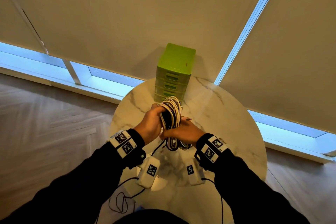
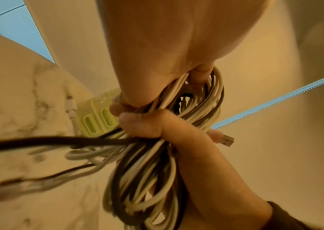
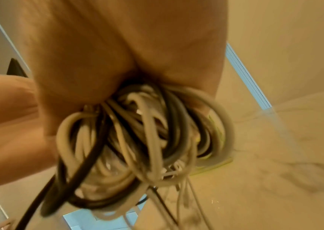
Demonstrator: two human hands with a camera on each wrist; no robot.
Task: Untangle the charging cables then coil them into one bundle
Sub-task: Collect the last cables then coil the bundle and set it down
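Observation:
A coil of white and black charging cables [image 1: 171,114] is held above a round marble table [image 1: 227,118]. My left hand [image 1: 151,123] grips the upper loops [image 2: 202,99], fingers curled through them. My right hand [image 1: 183,131] wraps the coil's middle [image 3: 137,132], and a USB plug [image 2: 227,140] sticks out past it. One black cable [image 2: 49,142] trails loose from the bundle toward the table; lower loops [image 1: 174,146] hang below my hands.
A green drawer unit [image 1: 172,76] stands at the table's far edge, just behind the coil. Roller blinds cover the windows beyond. Thin black wires [image 1: 120,200] from my wrist devices hang near the table's near edge. Wood floor lies to the left.

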